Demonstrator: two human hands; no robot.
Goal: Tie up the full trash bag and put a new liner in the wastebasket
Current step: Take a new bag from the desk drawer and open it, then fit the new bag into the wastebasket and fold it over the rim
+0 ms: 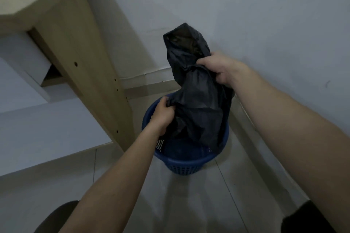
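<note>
A black bag is gripped by the left hand and right hand, partly inside the blue mesh wastebasket; contents cannot be told

Wastebasket interior behind bag

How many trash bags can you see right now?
1. A black bag held by the left hand and right hand, hanging into the blue wastebasket. Another could be hidden beneath it.

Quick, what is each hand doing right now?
Left hand: closed on the black bag at the basket rim.
Right hand: closed on the bag, higher up.
</note>
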